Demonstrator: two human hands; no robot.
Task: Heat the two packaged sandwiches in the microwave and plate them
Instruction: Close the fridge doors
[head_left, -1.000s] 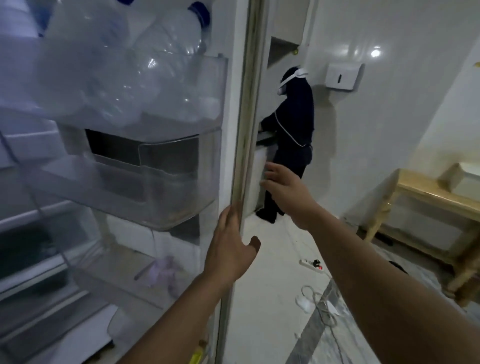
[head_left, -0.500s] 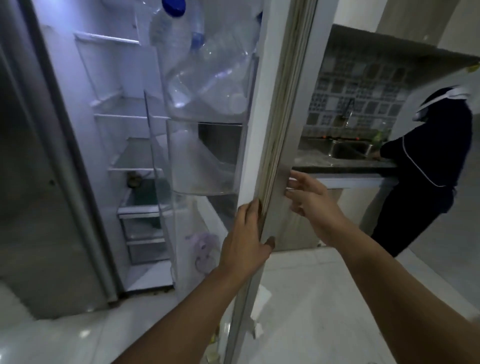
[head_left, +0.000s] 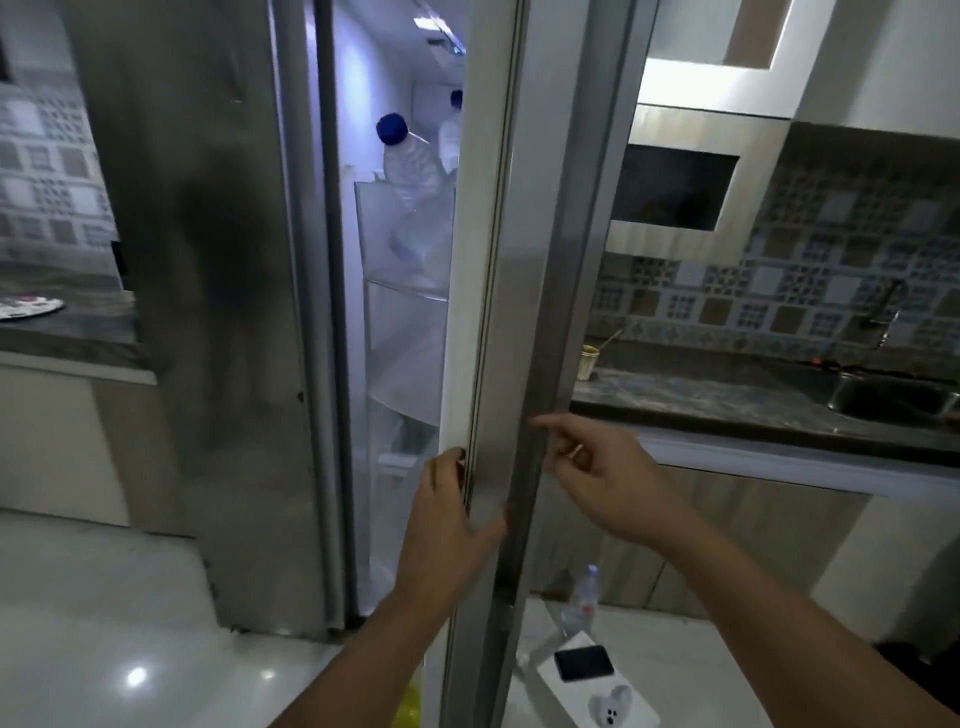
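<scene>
Head view, from the left: a patterned plate lies on the counter beside the closed fridge door. Next comes the lit gap of the fridge interior, where blue-capped bottles lean in the shelves of the open fridge door. The left hand holds that door's edge, fingers curled round its inner side and thumb pressed on the steel face. The right hand hovers just beside the outer edge, fingers loosely apart, forefinger extended, holding nothing. Further right are the dark microwave niche, a small cup on the worktop, and the sink.

No packaged sandwiches are visible anywhere (they may sit deeper inside the fridge, hidden by the door). Judging by the task, they should be light, soft and easily squashed, with slick wrapping; best taken by the pack's firmer edges or supported underneath, not squeezed in the middle. The door looks stiff and heavy, so its edge is the sound place to grip.
</scene>
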